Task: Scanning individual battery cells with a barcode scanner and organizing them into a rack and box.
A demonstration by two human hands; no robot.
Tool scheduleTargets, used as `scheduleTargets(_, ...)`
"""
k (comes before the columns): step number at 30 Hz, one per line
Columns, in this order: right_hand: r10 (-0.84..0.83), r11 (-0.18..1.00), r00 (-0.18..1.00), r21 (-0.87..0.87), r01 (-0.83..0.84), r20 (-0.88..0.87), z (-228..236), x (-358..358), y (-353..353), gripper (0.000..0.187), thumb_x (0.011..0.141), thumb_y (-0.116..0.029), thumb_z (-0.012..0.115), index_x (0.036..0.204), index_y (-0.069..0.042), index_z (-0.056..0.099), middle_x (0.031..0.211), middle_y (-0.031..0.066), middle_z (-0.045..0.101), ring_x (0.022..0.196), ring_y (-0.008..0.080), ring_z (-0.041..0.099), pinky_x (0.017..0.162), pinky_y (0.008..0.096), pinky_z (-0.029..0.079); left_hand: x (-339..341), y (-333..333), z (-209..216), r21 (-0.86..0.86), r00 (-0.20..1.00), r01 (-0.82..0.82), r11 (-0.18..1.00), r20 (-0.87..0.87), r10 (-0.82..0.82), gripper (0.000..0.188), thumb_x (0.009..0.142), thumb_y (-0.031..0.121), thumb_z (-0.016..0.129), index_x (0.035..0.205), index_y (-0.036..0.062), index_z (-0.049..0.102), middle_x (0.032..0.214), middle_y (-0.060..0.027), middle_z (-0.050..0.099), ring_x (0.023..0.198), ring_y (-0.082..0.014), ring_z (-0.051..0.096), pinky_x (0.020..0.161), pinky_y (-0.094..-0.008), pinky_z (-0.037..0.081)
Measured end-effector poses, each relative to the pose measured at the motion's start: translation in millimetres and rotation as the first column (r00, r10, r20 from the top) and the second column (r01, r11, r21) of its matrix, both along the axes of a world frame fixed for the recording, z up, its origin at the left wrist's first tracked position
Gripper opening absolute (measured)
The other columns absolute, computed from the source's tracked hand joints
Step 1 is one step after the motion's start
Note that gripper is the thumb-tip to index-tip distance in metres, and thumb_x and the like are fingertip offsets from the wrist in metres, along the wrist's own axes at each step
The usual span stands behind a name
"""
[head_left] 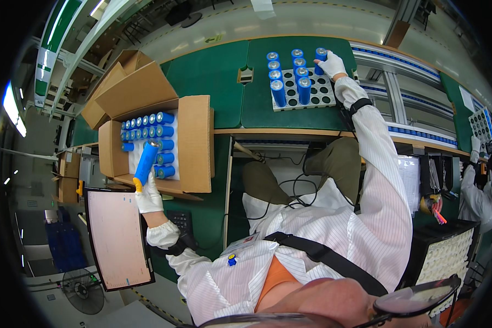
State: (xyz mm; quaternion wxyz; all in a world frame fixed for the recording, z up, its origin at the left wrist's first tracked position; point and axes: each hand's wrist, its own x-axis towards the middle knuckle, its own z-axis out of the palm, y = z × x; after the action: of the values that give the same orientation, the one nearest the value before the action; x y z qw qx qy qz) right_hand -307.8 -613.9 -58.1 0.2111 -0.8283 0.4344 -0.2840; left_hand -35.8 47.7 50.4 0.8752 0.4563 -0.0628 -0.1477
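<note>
My left hand (149, 200), in a white glove with a yellow fingertip, is closed around the lower end of a blue cylindrical battery cell (146, 161). That cell is tilted in front of an open cardboard box (195, 145), where several similar blue cells (165, 132) lie in rows on white packing. Far to the right, my gloved right hand (332, 65) grips another blue battery cell (320, 54) near its top. It stands upright at the far right corner of a light grey tray (324, 100) with round holes. Two columns of upright cells (304, 90) occupy the tray's left and middle.
Under the box and tray is a green worktop (210, 71). A roller conveyor (399, 65) runs along its right side. A monitor (117, 238) and a keyboard (179, 221) sit near my left forearm. Another person's white sleeve (478, 194) shows at the far right, beside a second holed tray (480, 124).
</note>
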Motion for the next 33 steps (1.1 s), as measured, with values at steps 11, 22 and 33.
scheduleTargets(11, 0.140, 0.957, 0.898, -0.291, -0.014, 0.417, 80, 11, 123, 0.056, 0.077, -0.017, 0.076, 0.128, -0.006, 0.053, 0.094, 0.0150, 0.064, 0.079, 0.0238, 0.064, 0.076, 0.0327, 0.052, -134, -105, 53, 0.603, 0.847, 0.050, 0.796, 0.397, -0.354, 0.045, 0.096, 0.019, 0.059, 0.131, -0.0055, 0.047, 0.129, -0.0144, 0.057, 0.118, -0.0177, 0.055, 0.102, -0.0294, 0.041)
scheduleTargets(22, 0.256, 0.377, 0.404, 0.294, -0.878, 0.878, 166, -14, 342, 0.066, 0.078, -0.019, 0.080, 0.133, -0.002, 0.048, 0.120, 0.0097, 0.060, 0.100, 0.0136, 0.059, 0.083, 0.0261, 0.050, -193, -163, 45, 0.393, 0.794, 0.486, 0.781, 0.174, -0.582, 0.049, 0.096, 0.017, 0.056, 0.133, -0.0079, 0.036, 0.133, -0.0208, 0.048, 0.121, -0.0244, 0.053, 0.103, -0.0324, 0.046)
scheduleTargets(33, 0.133, 0.719, 0.436, 0.216, -0.660, 0.890, 150, -52, 298, 0.039, 0.086, -0.025, 0.072, 0.114, -0.001, 0.059, 0.104, 0.0106, 0.068, 0.088, 0.0151, 0.063, 0.076, 0.0273, 0.052, -201, -151, 58, -0.200, 0.835, 0.522, 0.829, -0.081, -0.545, 0.052, 0.092, 0.013, 0.062, 0.136, -0.0020, 0.038, 0.139, -0.0201, 0.045, 0.124, -0.0328, 0.051, 0.103, -0.0404, 0.045)
